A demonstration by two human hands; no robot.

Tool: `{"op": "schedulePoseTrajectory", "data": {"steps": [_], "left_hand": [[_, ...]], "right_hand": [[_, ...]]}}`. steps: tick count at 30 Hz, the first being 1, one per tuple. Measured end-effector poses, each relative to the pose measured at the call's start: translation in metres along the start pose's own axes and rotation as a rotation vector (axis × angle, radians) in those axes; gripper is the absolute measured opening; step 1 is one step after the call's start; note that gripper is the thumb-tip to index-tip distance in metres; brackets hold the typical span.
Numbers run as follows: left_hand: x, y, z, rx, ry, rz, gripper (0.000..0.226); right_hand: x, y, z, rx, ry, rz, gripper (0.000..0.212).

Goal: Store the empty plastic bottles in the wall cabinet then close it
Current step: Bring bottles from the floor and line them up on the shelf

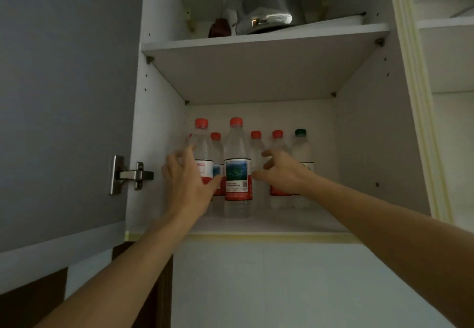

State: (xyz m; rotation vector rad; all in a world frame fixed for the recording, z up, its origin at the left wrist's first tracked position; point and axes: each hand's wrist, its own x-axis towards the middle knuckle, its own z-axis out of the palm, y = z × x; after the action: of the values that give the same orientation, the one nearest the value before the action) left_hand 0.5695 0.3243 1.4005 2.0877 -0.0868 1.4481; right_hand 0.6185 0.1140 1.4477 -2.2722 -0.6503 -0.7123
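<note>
Grey wall-cabinet door (64, 122) swung open at left, steel hinge (132, 175) showing; left hand (188, 177) fingers spread, holding nothing, against the leftmost red-capped clear plastic bottle (202, 148); tall blue-labelled bottle (237, 166) upright between both hands; right hand (282, 172) fingers loosely open, empty, in front of the right-side bottles (301, 148); all on the lower shelf (295, 221); door nearer left hand, closing probably next.

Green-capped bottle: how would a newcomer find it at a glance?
Look in the open wall cabinet, on the lower shelf under the kettle. The bottles stand in a cluster there; the green-capped bottle is farthest right. Every other cap visible is red.
</note>
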Motion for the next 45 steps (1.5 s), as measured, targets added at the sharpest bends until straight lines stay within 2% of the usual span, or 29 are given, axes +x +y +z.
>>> {"op": "schedulePoseTrajectory", "data": {"steps": [3, 4, 6, 9, 14, 17, 21, 23, 25, 27, 29, 31, 33, 35, 37, 38, 40, 43, 45], "left_hand": [[0.004, -0.01, 0.0, -0.282, -0.158, -0.252, 0.111], [0.006, -0.013, 0.001, -0.368, -0.196, -0.302, 0.111], [0.011, -0.02, 0.006, -0.43, -0.294, -0.35, 0.098], [0.012, -0.029, 0.01, -0.386, -0.427, -0.344, 0.084], [0.012, -0.035, 0.009, -0.452, -0.497, -0.326, 0.079], [0.01, -0.035, 0.008, -0.458, -0.546, -0.312, 0.083], [0.008, -0.031, 0.007, -0.487, -0.606, -0.29, 0.084], [0.009, -0.031, 0.008, -0.488, -0.619, -0.295, 0.086], [0.009, -0.03, 0.01, -0.46, -0.616, -0.286, 0.092], [0.008, -0.026, 0.011, -0.405, -0.573, -0.241, 0.1], [0.004, -0.019, 0.009, -0.338, -0.485, -0.151, 0.112], [-0.005, -0.01, 0.004, -0.203, -0.331, -0.005, 0.12], [-0.022, 0.002, 0.002, -0.061, -0.14, 0.171, 0.108], [-0.038, 0.014, 0.003, 0.01, -0.051, 0.307, 0.086], [-0.047, 0.021, 0.006, 0.052, -0.083, 0.339, 0.073], [-0.048, 0.021, 0.007, 0.071, -0.104, 0.325, 0.07], [-0.048, 0.02, 0.007, 0.094, -0.107, 0.309, 0.069], [-0.051, 0.017, 0.006, 0.163, -0.08, 0.336, 0.069], [-0.051, 0.018, 0.006, 0.206, -0.119, 0.3, 0.071]], "right_hand": [[0.002, -0.024, 0.014, 0.115, -0.049, 0.052, 0.084], [0.003, -0.029, 0.02, 0.143, -0.06, 0.071, 0.083], [0.004, -0.032, 0.036, 0.188, -0.061, 0.101, 0.078], [0.0, -0.029, 0.049, 0.22, -0.031, 0.111, 0.068], [-0.01, -0.015, 0.021, 0.125, -0.063, 0.126, 0.06], [-0.018, 0.002, -0.005, 0.082, -0.049, 0.168, 0.044], [-0.029, 0.033, -0.034, -0.009, 0.074, 0.281, 0.057], [-0.032, 0.048, -0.043, -0.026, 0.132, 0.294, 0.05], [-0.034, 0.06, -0.049, -0.07, 0.19, 0.317, 0.048], [-0.035, 0.067, -0.052, -0.084, 0.226, 0.34, 0.057], [-0.036, 0.07, -0.052, -0.086, 0.236, 0.35, 0.06], [-0.036, 0.072, -0.052, -0.075, 0.226, 0.36, 0.061], [-0.034, 0.072, -0.052, -0.063, 0.189, 0.336, 0.068], [-0.035, 0.07, -0.052, -0.019, 0.141, 0.335, 0.08], [-0.037, 0.068, -0.049, -0.001, 0.085, 0.32, 0.08], [-0.039, 0.069, -0.048, -0.015, 0.045, 0.327, 0.087], [-0.04, 0.077, -0.047, -0.053, 0.03, 0.329, 0.114], [-0.04, 0.08, -0.049, -0.237, 0.06, 0.222, 0.138], [-0.036, 0.08, -0.05, -0.397, 0.058, 0.215, 0.154]]}}
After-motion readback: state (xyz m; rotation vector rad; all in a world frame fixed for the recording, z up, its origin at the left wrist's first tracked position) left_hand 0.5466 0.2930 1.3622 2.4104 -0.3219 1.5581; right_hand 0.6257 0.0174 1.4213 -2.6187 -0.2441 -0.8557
